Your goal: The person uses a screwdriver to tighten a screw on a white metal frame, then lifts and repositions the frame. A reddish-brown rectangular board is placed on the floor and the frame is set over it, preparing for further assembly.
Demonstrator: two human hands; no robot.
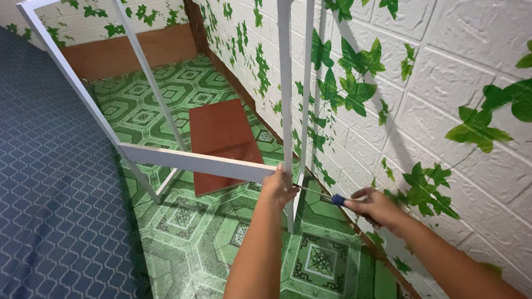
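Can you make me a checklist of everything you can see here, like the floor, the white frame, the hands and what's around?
Surface: green patterned floor, partly covered by the frame.
Job's things: white frame standing upright on the floor; screwdriver with a blue and black handle, tip at the frame's corner joint.
Clutter: brown board lying flat on the floor under the frame.
Grippers: left hand grips the frame at the joint; right hand holds the screwdriver.
Cables: nothing seen.
Surroundings: white brick-look wall with green leaves on the right; dark blue patterned mattress on the left.
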